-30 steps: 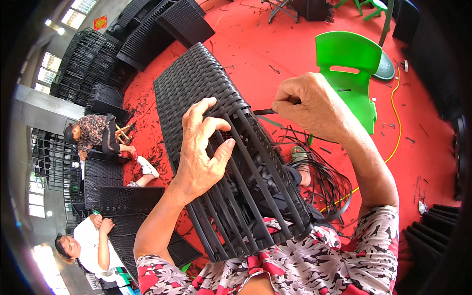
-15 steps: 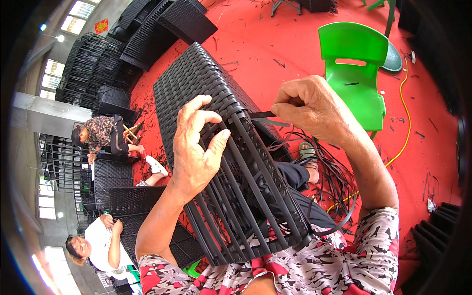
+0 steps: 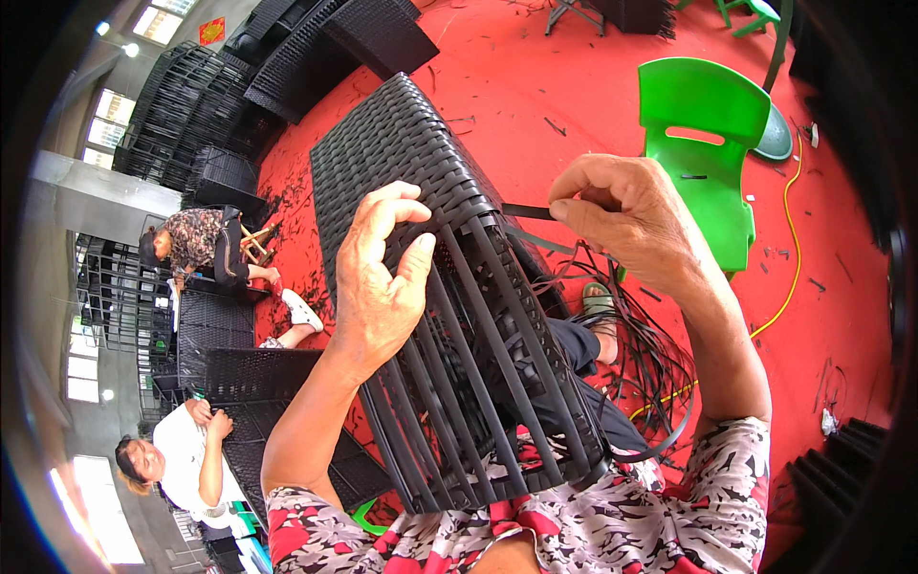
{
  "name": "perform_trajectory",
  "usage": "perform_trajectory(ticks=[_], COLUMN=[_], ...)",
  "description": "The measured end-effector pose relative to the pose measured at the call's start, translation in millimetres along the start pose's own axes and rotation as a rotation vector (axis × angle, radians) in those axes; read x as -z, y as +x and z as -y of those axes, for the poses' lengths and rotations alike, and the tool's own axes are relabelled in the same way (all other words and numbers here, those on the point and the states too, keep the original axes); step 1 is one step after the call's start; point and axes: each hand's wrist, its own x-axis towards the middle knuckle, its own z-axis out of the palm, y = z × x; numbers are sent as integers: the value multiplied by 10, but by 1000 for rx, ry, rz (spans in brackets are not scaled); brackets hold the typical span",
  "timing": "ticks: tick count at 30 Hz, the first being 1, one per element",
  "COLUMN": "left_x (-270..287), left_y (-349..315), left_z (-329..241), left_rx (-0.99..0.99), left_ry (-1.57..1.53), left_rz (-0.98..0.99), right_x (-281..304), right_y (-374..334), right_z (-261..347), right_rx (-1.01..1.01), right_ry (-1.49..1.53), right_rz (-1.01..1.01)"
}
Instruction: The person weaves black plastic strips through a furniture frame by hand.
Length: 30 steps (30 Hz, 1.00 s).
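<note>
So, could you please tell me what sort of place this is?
Probably a wicker-furniture weaving workshop: stacks of black woven panels, a half-woven black frame on the lap, and loose black strips on the red floor.

Wicker furniture workshop, stacked black woven panels (image 3: 182, 115), seated co-workers (image 3: 196, 244) weaving, red floor (image 3: 574, 105)

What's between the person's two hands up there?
In the head view, upright black frame slats and a flat black weaving strip, pinched in the right hand, running to the left hand.
</note>
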Motion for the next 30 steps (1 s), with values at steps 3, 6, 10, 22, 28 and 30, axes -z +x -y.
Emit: perform_trajectory(ticks=[3,6,10,22,28,30], left_x=[70,44,44,37,-36,-58], left_y=[-82,-87,-126,-117,-48,-22], left_z=[-51,-32,-74,-101,-199,-217], left_rx=[30,-50,-25,-62,-124,-179], left_ry=[25,95,98,85,97,140], left_rz=[-17,-8,-17,10,50,50], right_x=[18,16,-15,-31,-23,-37], right_y=[4,2,5,25,105,139], right_z=[26,8,73,108,133,119], right_rx=[-57,-50,34,2,6,-3], right_ry=[-18,-22,-48,-111,-128,-106], right_rz=[33,22,62,86,162,190])
